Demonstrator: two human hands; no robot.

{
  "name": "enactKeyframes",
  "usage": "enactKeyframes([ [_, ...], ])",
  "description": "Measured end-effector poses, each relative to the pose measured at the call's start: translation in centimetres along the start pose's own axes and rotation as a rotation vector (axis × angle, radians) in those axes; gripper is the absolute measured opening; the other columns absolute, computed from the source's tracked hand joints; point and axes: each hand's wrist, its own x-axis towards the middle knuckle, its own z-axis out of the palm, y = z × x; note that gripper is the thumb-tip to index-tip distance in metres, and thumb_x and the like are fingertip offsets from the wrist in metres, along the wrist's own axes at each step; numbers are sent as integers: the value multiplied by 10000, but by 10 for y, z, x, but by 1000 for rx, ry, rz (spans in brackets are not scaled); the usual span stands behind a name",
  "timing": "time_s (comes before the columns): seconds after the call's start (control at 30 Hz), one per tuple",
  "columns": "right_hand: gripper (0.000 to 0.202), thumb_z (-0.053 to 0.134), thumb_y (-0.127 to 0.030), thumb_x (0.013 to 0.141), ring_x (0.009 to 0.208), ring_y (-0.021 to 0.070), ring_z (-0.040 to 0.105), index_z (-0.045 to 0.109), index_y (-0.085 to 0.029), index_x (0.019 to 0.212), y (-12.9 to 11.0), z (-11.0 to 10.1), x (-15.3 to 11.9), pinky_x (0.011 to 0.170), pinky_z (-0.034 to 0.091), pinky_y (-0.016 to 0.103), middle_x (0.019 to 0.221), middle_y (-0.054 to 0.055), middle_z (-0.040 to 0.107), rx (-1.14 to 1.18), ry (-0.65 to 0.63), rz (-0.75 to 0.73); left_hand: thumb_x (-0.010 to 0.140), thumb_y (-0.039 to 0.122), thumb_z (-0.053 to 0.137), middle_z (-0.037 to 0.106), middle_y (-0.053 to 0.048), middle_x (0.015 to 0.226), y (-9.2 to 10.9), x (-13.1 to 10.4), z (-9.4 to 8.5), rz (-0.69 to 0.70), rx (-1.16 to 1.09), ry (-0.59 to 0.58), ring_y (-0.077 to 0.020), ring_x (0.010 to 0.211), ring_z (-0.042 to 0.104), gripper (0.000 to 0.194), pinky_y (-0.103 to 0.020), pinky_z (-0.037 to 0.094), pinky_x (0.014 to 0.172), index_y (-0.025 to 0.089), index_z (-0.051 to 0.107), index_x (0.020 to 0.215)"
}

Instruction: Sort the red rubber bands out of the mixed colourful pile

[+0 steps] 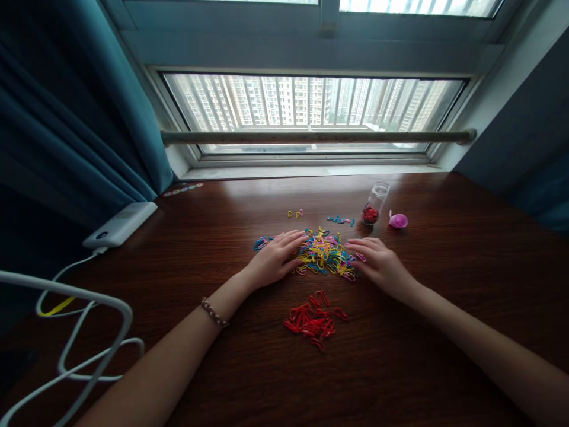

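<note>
A mixed pile of small plastic safety-pin-shaped clips (326,252) in yellow, blue and pink lies on the brown table. My left hand (278,256) rests at the pile's left edge, fingers stretched out and touching the clips. On the opposite side, my right hand (377,264) has its fingers extended at the pile's right edge, with a pink clip (360,257) by the fingers. Neither hand grips anything that I can see. Closer to me lies a separate heap of red clips (313,319). Some blue clips (260,243) show beyond my left hand.
Behind the pile are a few yellow and pink clips (297,214) and a row of mostly blue ones (340,220). A clear jar (376,201) holding red things stands near a pink lid (399,220). A white power box (120,225) with cables sits left, before the window.
</note>
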Motion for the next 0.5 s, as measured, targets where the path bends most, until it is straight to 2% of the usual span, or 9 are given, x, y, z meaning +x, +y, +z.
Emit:
enactKeyframes([
  [0.03,396,521,-320,802,1093,239,446,505,-280,1196,-9,14,10,927,382,435,1253,51,503,-38,-44,-31,830,363,466,373,-54,1370,0,0,1,-7,35,-6,-227,1284,291,497,-447,234,1066,260,353,1304],
  [0.1,445,524,-339,804,1080,252,431,459,-299,1243,-17,38,28,918,374,467,1293,58,462,-92,-84,-62,819,398,474,361,-70,1376,-4,-1,4,-71,95,21,-254,1295,261,514,-490,197,1064,249,362,1298],
  [0.2,322,516,-331,814,985,223,490,570,-252,1121,-13,58,56,854,420,405,1133,89,556,-48,-90,-102,782,451,510,367,-134,1358,-14,-3,10,-177,121,91,-283,1286,266,577,-491,213,1057,168,393,1271],
  [0.33,193,558,-317,785,778,154,569,667,-176,858,2,59,102,728,451,291,867,63,622,202,-121,-124,815,397,473,410,-150,1309,-22,-2,11,-221,91,192,-245,1257,324,484,-408,287,1046,126,430,1214],
  [0.4,204,577,-330,763,730,145,576,672,-160,821,6,53,122,693,445,282,791,46,646,320,-70,-15,836,355,441,418,-154,1295,-23,-1,10,-278,116,279,-243,1260,315,428,-408,276,1050,114,443,1189],
  [0.5,268,589,-366,738,638,120,564,667,-140,860,5,41,140,597,441,254,733,38,656,554,-85,135,831,357,443,391,-197,1306,-27,-2,10,-432,201,366,-303,1278,260,442,-488,221,1049,79,446,1175],
])
